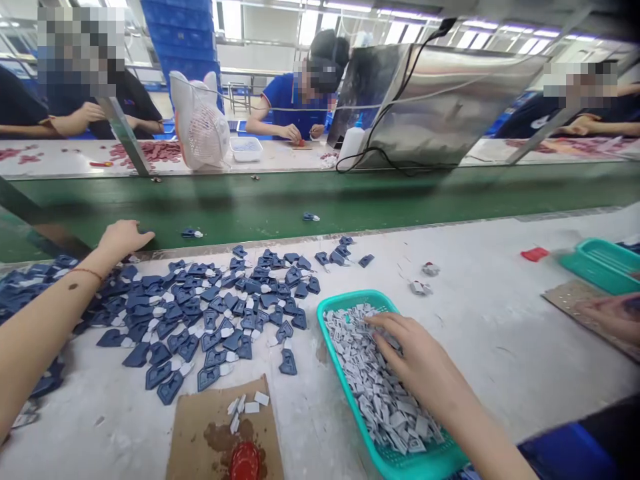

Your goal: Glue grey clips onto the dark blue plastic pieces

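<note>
My left hand (124, 239) reaches over the near edge of the green conveyor (250, 200), thumb apart from the fingers, with its fingertips partly hidden. Below it many dark blue parts with white tabs (190, 307) lie spread on the white table (475, 327). My right hand (405, 340) is over the teal basket (345, 393), its fingertips touching the small grey pieces (380, 400) inside; whether it holds one is hidden. Between the arms, a brown cardboard (195, 433) bears a few white pieces (245, 407) and a red oval dish (245, 461).
Two blue parts ride on the conveyor. Two grey-and-red pieces (420, 288) and a red piece (535, 255) lie to the right, near another teal basket (610, 267) and another person's hand (613, 317). Across the conveyor, several people work beside a metal panel (450, 107).
</note>
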`<state>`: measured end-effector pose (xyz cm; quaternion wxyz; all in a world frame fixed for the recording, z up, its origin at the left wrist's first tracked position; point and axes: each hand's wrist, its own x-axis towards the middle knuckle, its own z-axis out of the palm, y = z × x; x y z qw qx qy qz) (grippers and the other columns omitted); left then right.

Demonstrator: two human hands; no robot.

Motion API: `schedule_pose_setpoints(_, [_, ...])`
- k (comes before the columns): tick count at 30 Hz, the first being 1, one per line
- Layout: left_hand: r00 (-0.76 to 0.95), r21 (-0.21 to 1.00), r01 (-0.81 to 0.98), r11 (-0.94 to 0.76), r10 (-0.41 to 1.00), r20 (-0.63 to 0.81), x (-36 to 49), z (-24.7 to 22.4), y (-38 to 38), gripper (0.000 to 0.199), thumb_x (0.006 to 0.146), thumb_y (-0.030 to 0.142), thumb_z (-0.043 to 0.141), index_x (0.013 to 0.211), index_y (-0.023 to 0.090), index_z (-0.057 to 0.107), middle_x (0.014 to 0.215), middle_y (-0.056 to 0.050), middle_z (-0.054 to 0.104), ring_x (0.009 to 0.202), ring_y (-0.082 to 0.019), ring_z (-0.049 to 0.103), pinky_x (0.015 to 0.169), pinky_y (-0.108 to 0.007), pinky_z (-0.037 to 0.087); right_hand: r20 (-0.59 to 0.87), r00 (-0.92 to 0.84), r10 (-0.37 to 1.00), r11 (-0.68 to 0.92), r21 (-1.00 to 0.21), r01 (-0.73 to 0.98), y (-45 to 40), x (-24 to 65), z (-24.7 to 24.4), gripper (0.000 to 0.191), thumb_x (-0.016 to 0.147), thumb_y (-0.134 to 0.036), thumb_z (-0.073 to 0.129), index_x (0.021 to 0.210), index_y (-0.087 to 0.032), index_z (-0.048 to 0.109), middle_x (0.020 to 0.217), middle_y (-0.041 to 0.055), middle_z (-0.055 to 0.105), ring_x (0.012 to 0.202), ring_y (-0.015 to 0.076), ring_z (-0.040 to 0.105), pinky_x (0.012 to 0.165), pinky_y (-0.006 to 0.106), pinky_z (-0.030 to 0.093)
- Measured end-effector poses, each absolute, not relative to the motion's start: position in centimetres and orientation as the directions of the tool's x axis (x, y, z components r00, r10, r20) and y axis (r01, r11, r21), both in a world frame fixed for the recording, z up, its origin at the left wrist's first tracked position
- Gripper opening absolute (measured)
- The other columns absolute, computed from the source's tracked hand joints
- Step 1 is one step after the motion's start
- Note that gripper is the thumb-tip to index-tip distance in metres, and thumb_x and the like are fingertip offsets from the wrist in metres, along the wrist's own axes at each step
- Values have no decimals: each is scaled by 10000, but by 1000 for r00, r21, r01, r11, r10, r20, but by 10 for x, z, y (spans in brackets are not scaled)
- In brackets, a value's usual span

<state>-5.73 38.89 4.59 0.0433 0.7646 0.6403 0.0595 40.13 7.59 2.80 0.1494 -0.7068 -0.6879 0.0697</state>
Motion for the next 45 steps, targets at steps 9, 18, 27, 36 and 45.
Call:
schedule_pose_setpoints(9, [360,247,908,-339,932,-44,-16,33,396,323,922,192,588,1230,105,631,1325,-130,633,1228,-287,574,1062,-448,410,-64,-113,992,94,-245,965,85,410,26,306,940,-125,416,1067,-108,695,1108,181,662,960,305,717,852,471,601])
schedule_pose_setpoints(18, [136,603,785,-145,989,61,-7,48,356,280,904,224,547,1118,58,616,1113,-92,645,1054,-266,582,1040,-434,401,-133,-82,988,57,-180,982,75,411,32,289,850,-36,481,978,-145,717,1018,148,686,958,318,704,863,467,585])
schedule_pose_setpoints(27, [16,976,193,102,994,-107,17,63,253,209,838,277,571,985,133,607,847,-17,571,628,-107,510,596,-222,458,-41,-84,996,73,-222,972,70,410,34,182,834,-117,499,893,-174,661,928,137,694,880,317,699,776,454,576])
schedule_pose_setpoints(36, [475,824,-105,557,756,-451,26,64,115,330,782,441,690,905,136,668,658,41,456,476,-45,323,445,-174,242,220,-15,975,101,-386,917,51,391,47,157,906,-239,512,836,-222,652,849,73,732,767,248,705,724,381,584])
schedule_pose_setpoints(45, [600,666,-253,702,654,-462,64,38,26,451,677,545,813,801,140,658,564,71,388,463,-54,327,431,-188,279,423,-147,894,443,-786,431,-5,251,61,310,867,-35,669,998,-315,690,886,-22,752,822,164,715,766,267,576])
